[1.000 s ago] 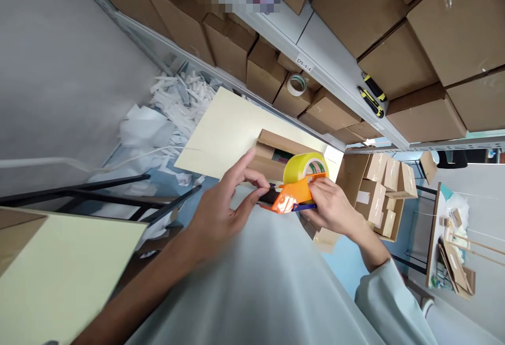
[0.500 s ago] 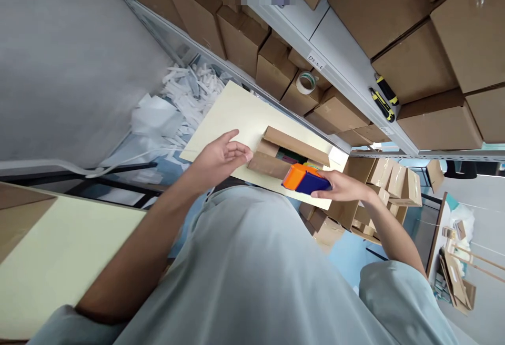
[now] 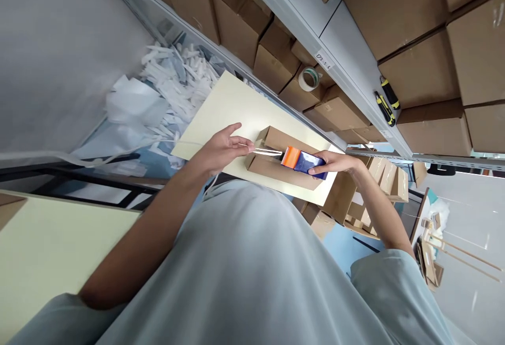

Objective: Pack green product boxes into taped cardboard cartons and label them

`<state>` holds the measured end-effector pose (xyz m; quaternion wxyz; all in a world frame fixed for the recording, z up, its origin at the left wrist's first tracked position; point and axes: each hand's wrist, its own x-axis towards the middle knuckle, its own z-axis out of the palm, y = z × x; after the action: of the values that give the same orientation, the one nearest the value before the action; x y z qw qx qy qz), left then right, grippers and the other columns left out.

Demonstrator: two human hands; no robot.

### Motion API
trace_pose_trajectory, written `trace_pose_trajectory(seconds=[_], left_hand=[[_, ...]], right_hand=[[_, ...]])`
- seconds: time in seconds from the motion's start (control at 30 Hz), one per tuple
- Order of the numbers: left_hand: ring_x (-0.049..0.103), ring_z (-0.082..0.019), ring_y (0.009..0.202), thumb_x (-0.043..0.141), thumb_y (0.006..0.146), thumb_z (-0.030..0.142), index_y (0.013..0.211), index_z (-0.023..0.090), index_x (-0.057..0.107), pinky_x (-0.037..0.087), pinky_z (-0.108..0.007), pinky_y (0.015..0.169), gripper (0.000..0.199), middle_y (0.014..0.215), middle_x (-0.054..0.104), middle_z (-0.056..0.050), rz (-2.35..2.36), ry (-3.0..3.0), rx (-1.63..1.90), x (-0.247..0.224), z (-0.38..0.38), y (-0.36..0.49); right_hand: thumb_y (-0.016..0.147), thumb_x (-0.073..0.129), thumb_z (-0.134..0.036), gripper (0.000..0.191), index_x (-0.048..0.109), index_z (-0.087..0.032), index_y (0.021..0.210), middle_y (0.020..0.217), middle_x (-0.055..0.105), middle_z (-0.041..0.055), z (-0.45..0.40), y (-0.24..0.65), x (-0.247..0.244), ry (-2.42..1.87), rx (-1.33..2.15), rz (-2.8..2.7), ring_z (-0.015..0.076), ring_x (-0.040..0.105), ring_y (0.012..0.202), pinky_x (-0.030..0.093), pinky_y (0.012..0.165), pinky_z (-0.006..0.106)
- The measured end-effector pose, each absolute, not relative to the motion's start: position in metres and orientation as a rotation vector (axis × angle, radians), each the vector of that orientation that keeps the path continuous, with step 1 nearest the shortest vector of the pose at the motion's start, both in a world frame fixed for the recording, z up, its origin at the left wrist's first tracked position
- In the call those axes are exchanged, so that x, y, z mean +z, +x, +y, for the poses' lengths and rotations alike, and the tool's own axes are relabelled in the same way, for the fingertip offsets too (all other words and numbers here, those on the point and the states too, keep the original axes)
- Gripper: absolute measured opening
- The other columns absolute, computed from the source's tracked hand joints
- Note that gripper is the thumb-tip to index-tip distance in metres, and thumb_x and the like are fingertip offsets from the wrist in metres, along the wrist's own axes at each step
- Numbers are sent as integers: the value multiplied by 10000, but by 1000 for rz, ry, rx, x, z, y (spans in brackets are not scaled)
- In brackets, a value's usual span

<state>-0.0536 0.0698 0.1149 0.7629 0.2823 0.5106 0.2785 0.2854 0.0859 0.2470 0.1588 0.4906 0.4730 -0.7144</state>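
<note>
My right hand (image 3: pixel 333 161) is wrapped round an orange and blue tape dispenser (image 3: pixel 303 162), its dark toothed end pointing left. From that end a strip of clear tape (image 3: pixel 268 152) runs to my left hand (image 3: pixel 229 149), where the thumb and fingertips pinch it. The dispenser is over a long cardboard box (image 3: pixel 281 170) on a pale yellow tabletop (image 3: pixel 221 108). My right hand and the dispenser hide the box's right part; what lies inside cannot be made out.
Shelves of cardboard boxes (image 3: pixel 276 61) run along the far side. A roll of tape (image 3: pixel 308 79) and yellow-black utility knives (image 3: pixel 386 100) rest there. White paper scraps (image 3: pixel 173 82) are heaped at left, near a white cable (image 3: pixel 94 162). More cartons (image 3: pixel 379 176) stand at right.
A strip of clear tape now shows, stretched between my left fingers and the dispenser. The dispenser has shifted up slightly and turned, showing its toothed end. The view has shifted a little.
</note>
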Motion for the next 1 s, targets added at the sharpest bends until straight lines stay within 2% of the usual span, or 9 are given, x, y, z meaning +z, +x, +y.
trace_pose_trajectory(seconds=[0.17, 0.27, 0.37, 0.5, 0.67, 0.8, 1.0], left_hand=[[757, -256, 1086, 964, 657, 205, 1683, 135, 405, 513, -528, 1165, 1170, 961, 786, -36, 1104, 563, 610, 102, 72, -52], [756, -246, 1058, 956, 680, 136, 1676, 155, 414, 559, -546, 1137, 1135, 953, 765, -28, 1095, 492, 594, 99, 73, -48], [757, -241, 1039, 914, 735, 67, 1661, 185, 436, 611, -601, 1095, 1049, 963, 731, -32, 1028, 336, 569, 96, 73, -44], [748, -246, 1066, 865, 773, 4, 1603, 172, 497, 619, -662, 1086, 923, 954, 712, -44, 978, 169, 557, 90, 70, -41], [762, -240, 1029, 894, 742, 18, 1607, 169, 492, 632, -637, 1069, 965, 944, 729, -42, 986, 128, 583, 83, 69, -39], [769, -230, 1017, 878, 758, 7, 1594, 176, 505, 631, -661, 1057, 931, 936, 736, -36, 995, 134, 579, 76, 76, -36], [762, -200, 931, 818, 814, -43, 1619, 145, 453, 623, -691, 1061, 903, 862, 720, -9, 977, 112, 542, 71, 89, -36]], right_hand=[[823, 905, -662, 552, 692, -175, 976, 840, 737, 4, 89, 284, 231, 1434, -2041, 1319, 147, 693, 755, 593, 695, 247], [820, 899, -676, 561, 709, -178, 996, 854, 750, 9, 92, 287, 225, 1437, -2010, 1325, 163, 702, 773, 593, 701, 254], [818, 890, -686, 554, 728, -180, 974, 851, 756, 12, 94, 289, 219, 1428, -1977, 1343, 172, 701, 781, 590, 701, 257], [817, 887, -692, 558, 740, -176, 971, 863, 758, 18, 96, 291, 216, 1437, -1975, 1341, 174, 700, 790, 596, 710, 263], [836, 878, -691, 556, 745, -168, 972, 848, 759, 20, 103, 288, 235, 1414, -1978, 1327, 160, 694, 756, 584, 688, 259], [849, 881, -671, 529, 740, -170, 941, 834, 759, 19, 104, 284, 246, 1443, -1958, 1357, 149, 682, 734, 568, 675, 249], [834, 891, -678, 538, 732, -174, 933, 848, 766, 21, 93, 288, 219, 1452, -2053, 1282, 156, 702, 766, 594, 731, 266]])
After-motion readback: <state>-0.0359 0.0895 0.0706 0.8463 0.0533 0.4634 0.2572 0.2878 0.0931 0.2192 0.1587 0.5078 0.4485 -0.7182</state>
